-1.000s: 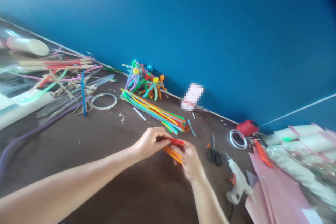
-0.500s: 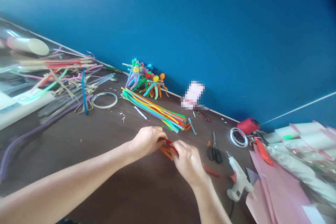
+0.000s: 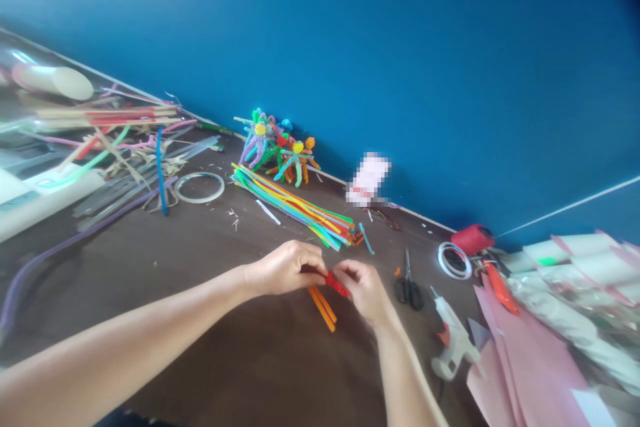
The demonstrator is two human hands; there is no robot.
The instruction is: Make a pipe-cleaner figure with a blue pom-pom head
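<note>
My left hand is closed in a pinch at the left end of a red pipe cleaner, which looks bunched or coiled. My right hand pinches the same red piece from the other side, fingertips close to the left ones. Orange pipe cleaners hang down from under my left fingers toward the table. Exactly how the red and orange pieces join is hidden by my fingers. Just beyond the hands lies a bundle of multicoloured pipe cleaners.
Small pipe-cleaner figures stand by the blue wall. Black-handled scissors, a white glue gun, a tape roll and pink sheets lie right. Leftward are another ring of tape and a pile of sticks and stems.
The red tail that stuck out past my right hand no longer shows. The orange stems now hang lower and more visibly, and my right hand has shifted slightly up and right.
</note>
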